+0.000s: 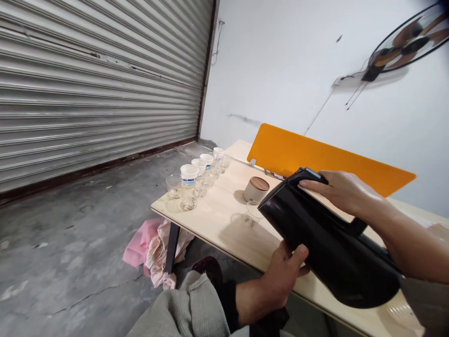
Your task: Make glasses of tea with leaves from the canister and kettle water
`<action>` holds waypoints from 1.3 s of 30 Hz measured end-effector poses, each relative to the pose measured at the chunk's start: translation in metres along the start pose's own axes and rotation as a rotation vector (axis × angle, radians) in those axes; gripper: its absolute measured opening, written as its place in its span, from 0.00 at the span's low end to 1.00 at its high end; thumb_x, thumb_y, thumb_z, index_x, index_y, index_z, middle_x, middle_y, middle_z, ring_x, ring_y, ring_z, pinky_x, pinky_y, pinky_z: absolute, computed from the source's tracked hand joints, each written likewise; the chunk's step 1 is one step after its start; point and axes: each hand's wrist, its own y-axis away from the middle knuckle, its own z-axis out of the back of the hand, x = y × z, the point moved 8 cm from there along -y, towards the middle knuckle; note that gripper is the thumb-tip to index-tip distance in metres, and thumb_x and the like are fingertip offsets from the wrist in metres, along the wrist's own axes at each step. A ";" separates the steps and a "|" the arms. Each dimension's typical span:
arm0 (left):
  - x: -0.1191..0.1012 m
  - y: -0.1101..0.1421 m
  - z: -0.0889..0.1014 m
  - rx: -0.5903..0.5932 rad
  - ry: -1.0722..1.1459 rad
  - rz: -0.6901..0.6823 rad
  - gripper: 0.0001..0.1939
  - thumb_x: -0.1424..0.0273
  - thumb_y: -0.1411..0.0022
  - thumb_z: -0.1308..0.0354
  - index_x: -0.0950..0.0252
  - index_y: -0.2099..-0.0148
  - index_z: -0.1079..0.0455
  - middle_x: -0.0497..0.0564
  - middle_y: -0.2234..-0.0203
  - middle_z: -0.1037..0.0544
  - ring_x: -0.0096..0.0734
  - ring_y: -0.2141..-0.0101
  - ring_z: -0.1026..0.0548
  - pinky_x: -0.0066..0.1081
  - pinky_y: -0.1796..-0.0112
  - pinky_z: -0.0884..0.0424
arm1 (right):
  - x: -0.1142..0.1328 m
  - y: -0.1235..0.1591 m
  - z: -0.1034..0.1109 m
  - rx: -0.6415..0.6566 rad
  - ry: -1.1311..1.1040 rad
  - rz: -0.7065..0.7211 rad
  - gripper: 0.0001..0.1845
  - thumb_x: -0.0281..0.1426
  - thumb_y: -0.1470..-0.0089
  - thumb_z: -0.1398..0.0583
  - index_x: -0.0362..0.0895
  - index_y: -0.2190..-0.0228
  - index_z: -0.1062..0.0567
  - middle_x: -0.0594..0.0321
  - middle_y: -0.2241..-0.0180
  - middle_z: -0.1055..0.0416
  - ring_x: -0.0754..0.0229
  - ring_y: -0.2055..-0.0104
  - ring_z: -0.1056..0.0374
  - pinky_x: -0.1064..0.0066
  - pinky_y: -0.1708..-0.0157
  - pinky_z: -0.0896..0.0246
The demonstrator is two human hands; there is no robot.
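Observation:
A black electric kettle [315, 234] is tilted over the table, its top end low and to the left. My right hand [343, 189] is closed around its handle from above. Against the kettle's lower side is my left hand [280, 274], thumb on the near face and its other fingers partly hidden behind the body. Just beyond the tilted end stands a clear plastic cup [254, 210], partly covered by the kettle. Whether liquid is flowing I cannot tell. Close behind that cup is a pale canister [253, 191] with a brown wooden lid.
Along the left end of the wooden table [220, 222] runs a row of clear cups [173, 187] and white cups with blue bands [190, 172]. An orange divider panel [315, 152] crosses the table. Pink cloth [147, 243] lies by the table leg. A fan [414, 44] hangs on the wall.

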 end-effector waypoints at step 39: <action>-0.014 0.002 0.001 -0.062 0.086 -0.009 0.36 0.47 0.41 0.35 0.64 0.40 0.33 0.60 0.38 0.30 0.50 0.40 0.31 0.47 0.46 0.26 | 0.050 -0.010 0.016 0.064 0.142 0.069 0.35 0.65 0.46 0.51 0.47 0.69 0.28 0.54 0.65 0.27 0.51 0.66 0.34 0.64 0.70 0.45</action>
